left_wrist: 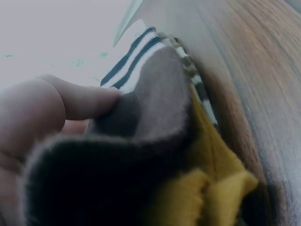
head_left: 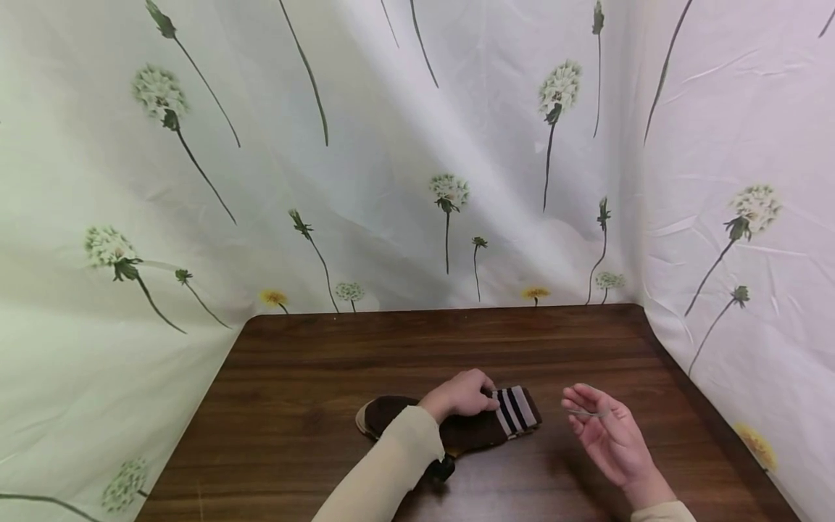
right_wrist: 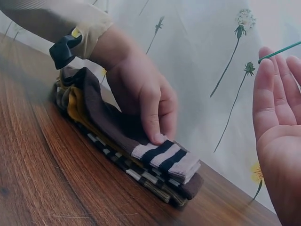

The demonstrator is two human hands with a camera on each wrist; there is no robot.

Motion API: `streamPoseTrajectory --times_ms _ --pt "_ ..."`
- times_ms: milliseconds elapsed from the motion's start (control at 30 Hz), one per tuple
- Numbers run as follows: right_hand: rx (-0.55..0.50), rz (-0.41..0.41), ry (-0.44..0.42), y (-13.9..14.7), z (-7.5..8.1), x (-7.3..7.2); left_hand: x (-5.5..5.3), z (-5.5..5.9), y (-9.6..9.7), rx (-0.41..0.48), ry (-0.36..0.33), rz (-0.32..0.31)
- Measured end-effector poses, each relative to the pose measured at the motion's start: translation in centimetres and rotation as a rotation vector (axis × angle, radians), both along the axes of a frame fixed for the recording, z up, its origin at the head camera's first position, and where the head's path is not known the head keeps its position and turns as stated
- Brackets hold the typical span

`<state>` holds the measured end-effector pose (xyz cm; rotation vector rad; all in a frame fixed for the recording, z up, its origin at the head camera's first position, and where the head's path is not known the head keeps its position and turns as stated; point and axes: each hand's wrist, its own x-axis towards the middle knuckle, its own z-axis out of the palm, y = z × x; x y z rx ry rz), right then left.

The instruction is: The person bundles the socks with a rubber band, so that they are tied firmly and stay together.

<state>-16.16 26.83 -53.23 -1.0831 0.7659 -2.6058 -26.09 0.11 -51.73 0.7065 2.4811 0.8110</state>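
A stack of folded socks lies on the wooden table, a dark brown sock (head_left: 476, 433) with a pale, black-striped cuff on top. My left hand (head_left: 459, 395) rests over it, thumb and fingertips gripping the fabric beside the cuff. Below, a mustard sock (left_wrist: 211, 141) and a patterned sock (right_wrist: 141, 176) show at the side. To the right of the cuff, apart from the stack, my right hand (head_left: 609, 442) is raised palm inward with its fingers spread. A thin green rubber band (right_wrist: 280, 52) is stretched from its fingertips toward the thumb.
The dark wooden table (head_left: 313, 377) meets white cloth hangings (head_left: 391, 217) with dandelion prints at its back and sides. A small black wrist camera (head_left: 443, 467) sits under my left wrist, close to the socks.
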Motion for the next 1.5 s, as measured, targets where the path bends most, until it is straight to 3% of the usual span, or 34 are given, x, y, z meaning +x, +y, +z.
streamPoseTrajectory --times_ms 100,300,400,633,800,1000,1167,1267,1400,1500 --pt "0.011 0.006 0.005 0.1 -0.1 -0.1 -0.1 0.0 0.0 0.004 0.030 -0.020" --pt "0.016 0.020 -0.025 0.3 -0.3 -0.1 -0.5 -0.4 -0.3 0.002 0.193 -0.073" --pt "0.036 -0.004 -0.021 0.5 -0.4 -0.1 -0.4 -0.7 -0.5 0.041 0.210 -0.061" --pt "0.122 -0.074 -0.025 0.8 -0.6 0.1 0.2 -1.6 -1.1 0.165 0.224 0.002" --pt "0.106 -0.108 -0.062 0.9 -0.6 0.1 0.5 -2.3 -1.3 0.232 0.208 0.041" --pt "0.070 -0.150 -0.073 1.1 -0.5 0.1 0.6 -2.5 -1.4 0.270 0.174 0.057" --pt "0.044 -0.109 -0.069 1.4 -0.4 0.1 0.7 -2.7 -1.5 0.287 0.157 0.063" --pt "0.070 -0.101 -0.083 1.5 -0.4 0.1 0.7 -2.9 -1.6 0.310 0.145 0.070" --pt "0.155 -0.166 -0.106 1.5 -0.6 0.2 0.7 -3.1 -1.8 0.334 0.132 0.078" --pt "0.137 -0.157 -0.129 1.5 -0.7 0.2 0.8 -3.1 -1.9 0.329 0.128 0.080"
